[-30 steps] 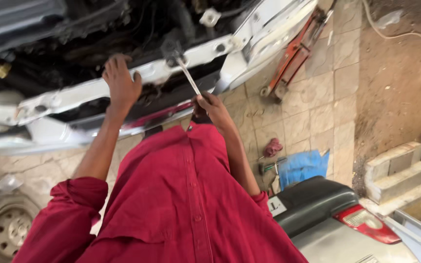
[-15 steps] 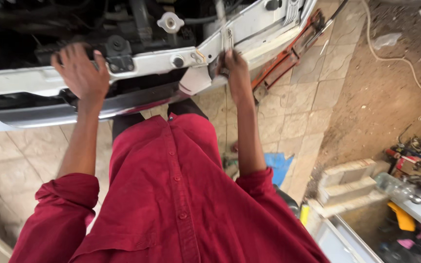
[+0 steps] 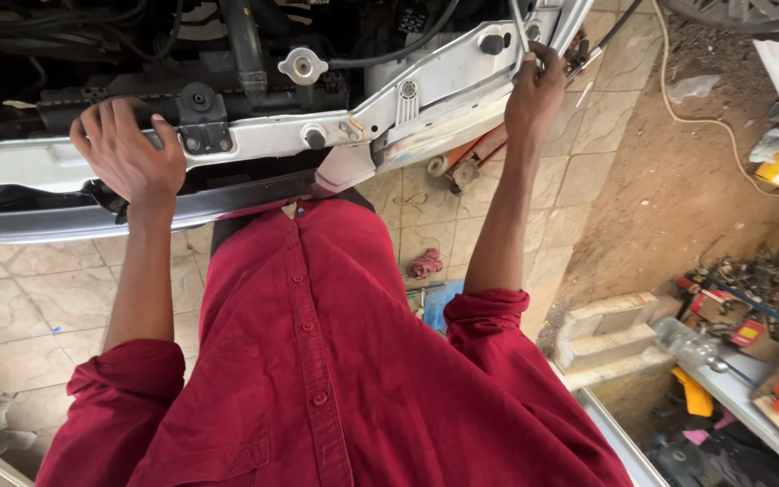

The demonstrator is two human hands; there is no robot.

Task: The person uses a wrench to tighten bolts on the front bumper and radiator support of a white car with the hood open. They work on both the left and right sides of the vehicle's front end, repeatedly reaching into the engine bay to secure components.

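Hands on the white front crossmember of a car's open engine bay.

Left hand lies flat and spread on the crossmember's left part, holding nothing. Right hand reaches its far right end, fingers closed around a thin metal tool standing upright there. Radiator cap sits behind the beam, between the hands.

Along the white radiator support panel, room lies between the left hand and right hand. Behind its rear edge, the radiator cap and black hoses crowd the bay.
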